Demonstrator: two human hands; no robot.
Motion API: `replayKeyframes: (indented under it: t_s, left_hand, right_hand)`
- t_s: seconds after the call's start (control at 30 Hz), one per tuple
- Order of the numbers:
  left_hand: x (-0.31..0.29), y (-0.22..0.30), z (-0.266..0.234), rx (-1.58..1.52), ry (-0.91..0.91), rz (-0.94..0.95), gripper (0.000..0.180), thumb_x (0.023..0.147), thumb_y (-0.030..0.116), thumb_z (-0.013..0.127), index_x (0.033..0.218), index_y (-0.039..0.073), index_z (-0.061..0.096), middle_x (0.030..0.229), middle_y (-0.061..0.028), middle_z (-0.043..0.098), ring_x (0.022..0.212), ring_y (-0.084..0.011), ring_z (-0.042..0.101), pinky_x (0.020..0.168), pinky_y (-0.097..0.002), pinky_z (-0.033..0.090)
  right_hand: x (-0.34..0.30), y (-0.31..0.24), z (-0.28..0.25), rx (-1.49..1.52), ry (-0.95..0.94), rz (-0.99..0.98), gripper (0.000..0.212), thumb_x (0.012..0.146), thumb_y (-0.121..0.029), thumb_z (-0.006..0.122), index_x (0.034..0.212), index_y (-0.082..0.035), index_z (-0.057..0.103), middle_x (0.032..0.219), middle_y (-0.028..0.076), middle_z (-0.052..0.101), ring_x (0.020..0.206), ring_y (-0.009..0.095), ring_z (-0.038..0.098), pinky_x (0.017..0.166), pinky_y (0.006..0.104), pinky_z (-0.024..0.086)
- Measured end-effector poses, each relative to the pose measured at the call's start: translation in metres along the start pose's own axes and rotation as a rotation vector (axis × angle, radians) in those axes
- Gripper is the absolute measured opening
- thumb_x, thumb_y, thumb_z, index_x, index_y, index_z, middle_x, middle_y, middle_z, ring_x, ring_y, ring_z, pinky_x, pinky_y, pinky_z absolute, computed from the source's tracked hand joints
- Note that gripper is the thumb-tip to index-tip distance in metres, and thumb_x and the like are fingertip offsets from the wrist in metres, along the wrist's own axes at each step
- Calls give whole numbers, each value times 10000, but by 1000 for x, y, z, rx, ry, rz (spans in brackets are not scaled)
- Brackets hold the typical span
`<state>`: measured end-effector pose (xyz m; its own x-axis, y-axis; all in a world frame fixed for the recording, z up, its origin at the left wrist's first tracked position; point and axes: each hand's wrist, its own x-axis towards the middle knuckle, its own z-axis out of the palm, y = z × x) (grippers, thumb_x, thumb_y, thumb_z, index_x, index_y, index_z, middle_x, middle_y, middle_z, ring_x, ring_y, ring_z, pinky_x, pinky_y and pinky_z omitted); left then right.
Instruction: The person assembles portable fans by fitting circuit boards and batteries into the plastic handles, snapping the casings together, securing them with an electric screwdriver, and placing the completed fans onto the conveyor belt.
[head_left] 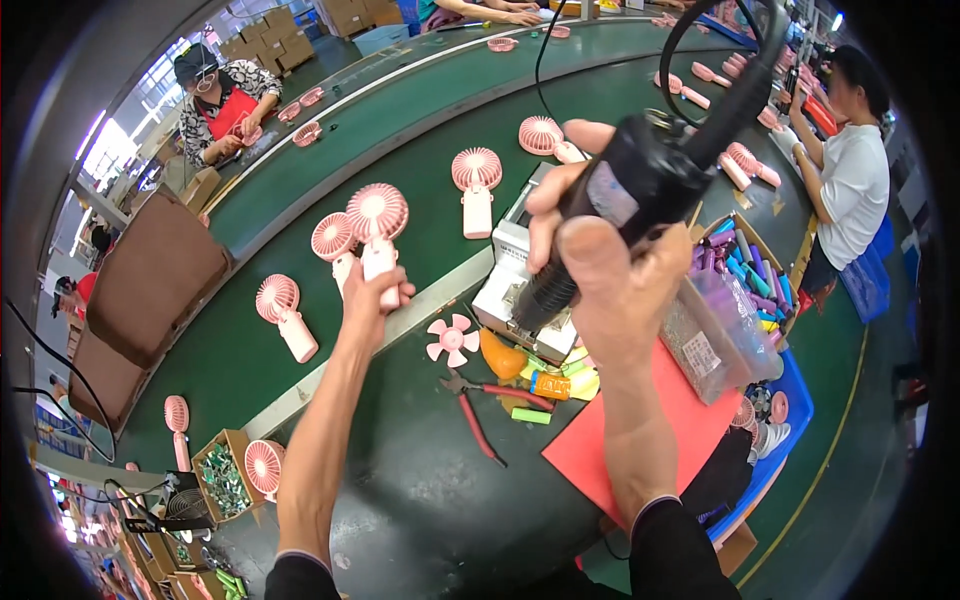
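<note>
My left hand (368, 305) is closed round the handle of a pink handheld fan (378, 213), its round grille upward, over the near edge of the green conveyor belt. Just behind it another pink fan (332, 236) lies partly hidden. My right hand (625, 275) grips a black electric screwdriver (645, 175) with a thick cord, raised close to the camera; its nose points down and left, and the tip is hard to make out. Under the hands, red-handled pliers (478, 425) and a loose pink fan blade (453, 340) lie on the dark worktable (430, 510).
More pink fans (477, 185) lie along the belt (400, 170). Right of my right hand stand a box of coloured battery cells (750, 265) and a blue bin (790, 410). A red sheet (590, 455) lies below. Co-workers (225, 115) sit across the line.
</note>
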<state>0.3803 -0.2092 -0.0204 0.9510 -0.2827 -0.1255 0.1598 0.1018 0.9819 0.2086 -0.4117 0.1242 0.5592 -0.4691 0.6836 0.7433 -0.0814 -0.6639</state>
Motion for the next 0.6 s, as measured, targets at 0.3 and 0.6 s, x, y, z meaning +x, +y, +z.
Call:
replayKeyframes:
  t_s: [0.3, 0.6]
  left_hand:
    - [-199, -25, 13, -372, -33, -167, 380, 796, 23, 636, 1123, 30, 441, 811, -114, 556, 586, -197, 581, 485, -327, 501]
    - [-224, -45, 14, -429, -99, -150, 398, 834, -14, 612, 1176, 26, 413, 839, -107, 547, 576, -196, 587, 490, -327, 503]
  right_hand:
    - [-9, 19, 28, -203, -15, 128, 355, 728, -174, 832, 933, -17, 588, 691, 0, 592, 600, 64, 535, 564, 233, 458]
    - [-19, 28, 35, 154, -90, 382, 293, 939, -182, 541, 1112, 55, 531, 789, 138, 605, 527, 169, 559, 480, 298, 482]
